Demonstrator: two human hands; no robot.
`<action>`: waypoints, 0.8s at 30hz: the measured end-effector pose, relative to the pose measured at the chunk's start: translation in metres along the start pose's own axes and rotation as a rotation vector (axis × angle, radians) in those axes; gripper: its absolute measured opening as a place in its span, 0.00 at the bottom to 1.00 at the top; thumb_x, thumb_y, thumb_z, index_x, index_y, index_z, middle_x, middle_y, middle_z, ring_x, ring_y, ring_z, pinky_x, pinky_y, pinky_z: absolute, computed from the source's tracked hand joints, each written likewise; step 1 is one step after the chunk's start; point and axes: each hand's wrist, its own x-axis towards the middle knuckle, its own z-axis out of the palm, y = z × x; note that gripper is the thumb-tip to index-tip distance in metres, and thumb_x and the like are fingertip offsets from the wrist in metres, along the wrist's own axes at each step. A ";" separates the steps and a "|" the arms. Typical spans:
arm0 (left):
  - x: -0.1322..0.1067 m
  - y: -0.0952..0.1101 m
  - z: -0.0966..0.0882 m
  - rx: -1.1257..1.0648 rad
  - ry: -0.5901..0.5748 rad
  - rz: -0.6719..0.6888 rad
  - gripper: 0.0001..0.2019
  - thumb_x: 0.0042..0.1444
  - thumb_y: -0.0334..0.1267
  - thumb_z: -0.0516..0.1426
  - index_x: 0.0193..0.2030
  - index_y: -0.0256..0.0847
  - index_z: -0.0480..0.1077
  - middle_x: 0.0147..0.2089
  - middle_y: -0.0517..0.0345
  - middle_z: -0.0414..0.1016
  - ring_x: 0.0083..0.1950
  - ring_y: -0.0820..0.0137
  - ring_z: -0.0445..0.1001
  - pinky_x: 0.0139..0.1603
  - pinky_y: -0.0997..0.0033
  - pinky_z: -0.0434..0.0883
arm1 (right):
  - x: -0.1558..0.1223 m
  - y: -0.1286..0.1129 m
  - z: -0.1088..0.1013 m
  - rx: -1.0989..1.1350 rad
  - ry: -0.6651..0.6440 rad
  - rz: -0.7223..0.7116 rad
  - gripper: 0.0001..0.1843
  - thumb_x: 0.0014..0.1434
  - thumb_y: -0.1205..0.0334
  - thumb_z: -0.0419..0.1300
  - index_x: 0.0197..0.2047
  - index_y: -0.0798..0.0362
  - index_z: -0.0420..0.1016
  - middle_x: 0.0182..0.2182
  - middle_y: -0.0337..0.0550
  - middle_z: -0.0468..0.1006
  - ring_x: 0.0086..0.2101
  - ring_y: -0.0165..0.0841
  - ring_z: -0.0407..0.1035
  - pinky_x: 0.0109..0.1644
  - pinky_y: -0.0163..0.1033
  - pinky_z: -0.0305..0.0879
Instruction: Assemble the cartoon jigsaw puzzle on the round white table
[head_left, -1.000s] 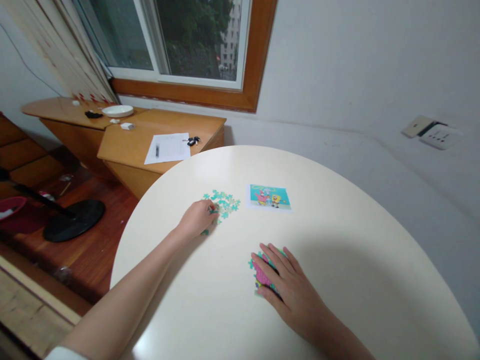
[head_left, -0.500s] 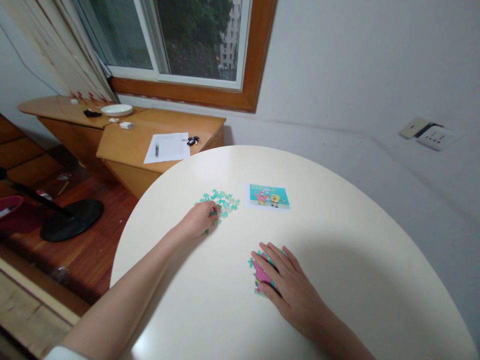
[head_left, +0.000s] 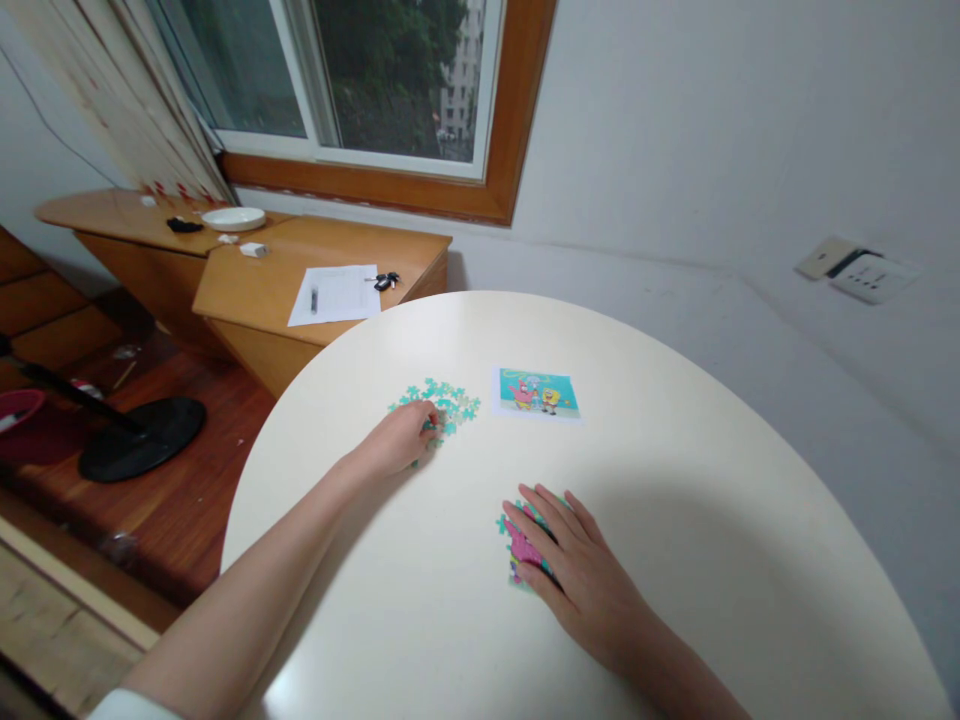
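Observation:
My left hand (head_left: 395,440) reaches out over a round cream table (head_left: 675,480) to a heap of loose teal jigsaw pieces (head_left: 447,402). Its fingers are curled and pinched among the pieces at the heap's near edge. My right hand (head_left: 577,575) lies flat, fingers stretched out, on a partly joined patch of puzzle (head_left: 516,545) with pink and teal showing. A small cartoon reference picture (head_left: 538,392) lies beyond both hands, right of the heap.
Wooden desks (head_left: 262,280) stand at the back left under a window, holding a paper sheet (head_left: 335,294), keys (head_left: 385,281) and a white plate (head_left: 233,219). A black stand base (head_left: 142,436) sits on the wooden floor. A wall socket (head_left: 870,272) is at right.
My left hand has shifted slightly among the loose pieces. My right hand stays flat on the joined patch.

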 end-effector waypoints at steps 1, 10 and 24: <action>0.000 -0.001 0.000 -0.001 -0.001 0.004 0.09 0.51 0.31 0.51 0.38 0.39 0.69 0.34 0.54 0.73 0.34 0.68 0.70 0.35 0.73 0.64 | 0.000 0.000 0.000 -0.001 -0.002 0.000 0.25 0.62 0.57 0.49 0.63 0.45 0.56 0.60 0.45 0.62 0.58 0.39 0.56 0.61 0.51 0.50; 0.001 0.003 -0.004 0.022 0.008 -0.009 0.07 0.50 0.30 0.53 0.36 0.39 0.70 0.35 0.54 0.71 0.37 0.66 0.69 0.41 0.70 0.64 | 0.000 -0.001 -0.001 0.012 -0.022 0.009 0.25 0.62 0.57 0.49 0.63 0.45 0.56 0.60 0.45 0.62 0.59 0.39 0.55 0.61 0.52 0.50; -0.001 0.010 -0.007 -0.061 0.018 0.111 0.10 0.45 0.23 0.49 0.27 0.38 0.69 0.30 0.56 0.68 0.31 0.71 0.66 0.35 0.73 0.63 | 0.001 -0.001 -0.003 0.000 -0.036 0.007 0.25 0.62 0.57 0.49 0.62 0.46 0.57 0.60 0.46 0.62 0.59 0.40 0.55 0.61 0.52 0.50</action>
